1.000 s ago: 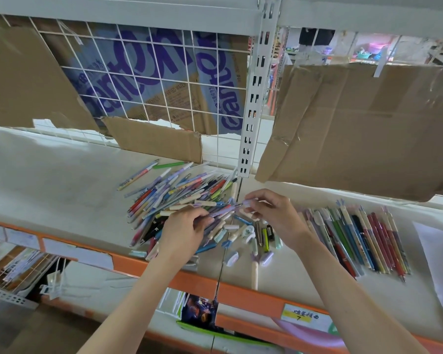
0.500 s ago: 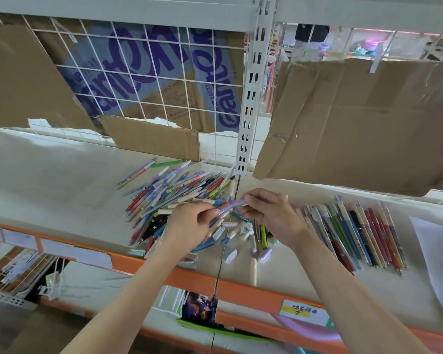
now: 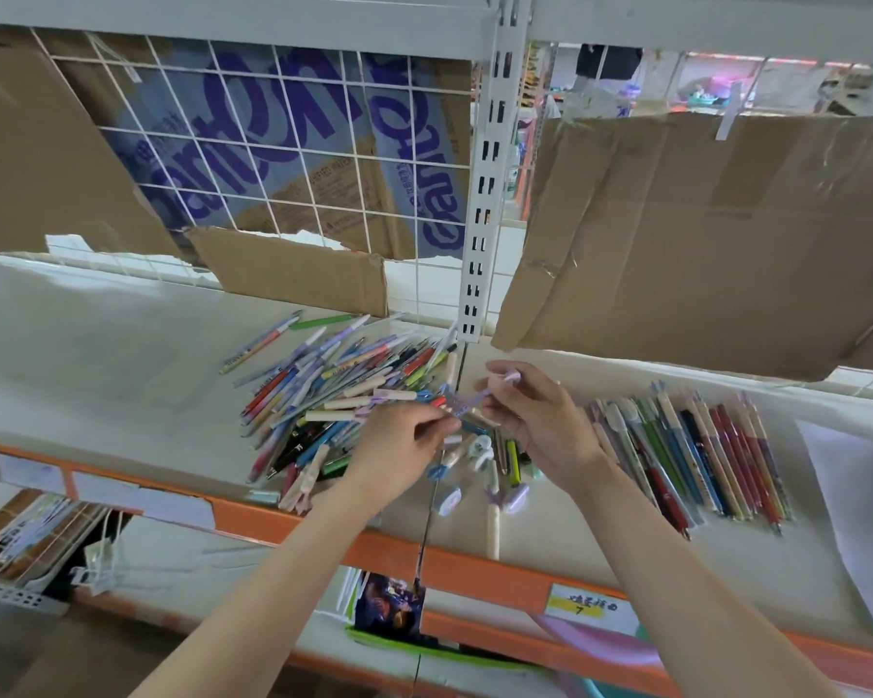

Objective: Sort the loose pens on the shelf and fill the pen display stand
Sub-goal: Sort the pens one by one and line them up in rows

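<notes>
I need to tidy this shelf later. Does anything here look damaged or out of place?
Yes. The cardboard backing behind the jumbled pen pile is torn, with a ragged edge exposing the wire grid. One cream pen lies apart from the pile, its end over the shelf's orange front edge.

A: How many hands are over the shelf (image 3: 97,355)?
B: Two, a left hand (image 3: 399,453) and a right hand (image 3: 540,420), with one purple pen (image 3: 467,404) between them.
A: And the pens?
B: Two groups: one loose pile (image 3: 344,395), too tangled to count, and one sorted row (image 3: 686,455) of about twenty.
A: Cardboard?
B: Three brown cardboard sheets (image 3: 701,234). One yellow label (image 3: 593,608) sits on the orange edge.
</notes>
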The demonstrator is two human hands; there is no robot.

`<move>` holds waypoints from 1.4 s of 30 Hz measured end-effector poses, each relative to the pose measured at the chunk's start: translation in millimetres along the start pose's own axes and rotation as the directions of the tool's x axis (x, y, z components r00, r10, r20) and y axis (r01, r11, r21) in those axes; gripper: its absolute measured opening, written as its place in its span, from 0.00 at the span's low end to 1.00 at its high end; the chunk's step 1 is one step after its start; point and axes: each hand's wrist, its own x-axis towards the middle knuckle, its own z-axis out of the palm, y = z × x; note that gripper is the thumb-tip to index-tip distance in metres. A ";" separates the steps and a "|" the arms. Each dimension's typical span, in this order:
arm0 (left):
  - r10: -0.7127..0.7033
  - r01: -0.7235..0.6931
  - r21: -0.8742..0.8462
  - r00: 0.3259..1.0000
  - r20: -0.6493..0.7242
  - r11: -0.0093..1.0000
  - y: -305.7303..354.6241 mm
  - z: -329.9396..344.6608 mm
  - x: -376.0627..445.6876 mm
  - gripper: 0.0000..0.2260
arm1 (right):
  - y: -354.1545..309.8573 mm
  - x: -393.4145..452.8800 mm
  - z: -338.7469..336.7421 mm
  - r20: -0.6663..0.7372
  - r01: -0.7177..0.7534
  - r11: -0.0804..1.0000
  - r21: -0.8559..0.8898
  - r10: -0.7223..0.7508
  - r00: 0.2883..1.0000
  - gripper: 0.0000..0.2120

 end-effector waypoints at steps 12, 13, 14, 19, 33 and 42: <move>-0.177 0.194 0.296 0.981 -0.083 0.935 -38.4 -5.7 -8.4 0.03 | 3.3 -9.7 -66.3 -0.121 -0.070 0.291 -0.954 -0.162 0.979 0.12; -0.172 0.188 0.305 0.982 -0.079 0.934 -39.1 -5.7 -9.3 0.03 | 5.5 -9.9 -67.4 -0.105 -0.069 0.222 -0.973 -0.158 0.982 0.12; -0.161 0.178 0.312 0.984 -0.080 0.933 -39.6 -5.7 -10.3 0.03 | 6.7 -9.4 -68.4 -0.103 -0.076 0.166 -0.983 -0.162 0.981 0.12; -0.102 0.119 0.312 0.992 -0.068 0.942 -39.7 -7.1 -14.7 0.04 | 6.2 -6.9 -70.7 -0.181 -0.187 -0.015 -0.982 -0.177 0.967 0.11; -0.122 0.121 0.487 0.992 -0.030 0.865 -39.9 -3.8 -9.2 0.09 | 14.1 31.7 -1.2 0.121 0.166 0.181 -0.969 -0.237 0.964 0.10; -0.242 0.252 0.128 0.966 -0.087 0.959 -36.5 -24.5 -19.3 0.06 | 26.2 86.8 19.0 0.153 0.154 -0.064 -0.986 0.009 0.988 0.17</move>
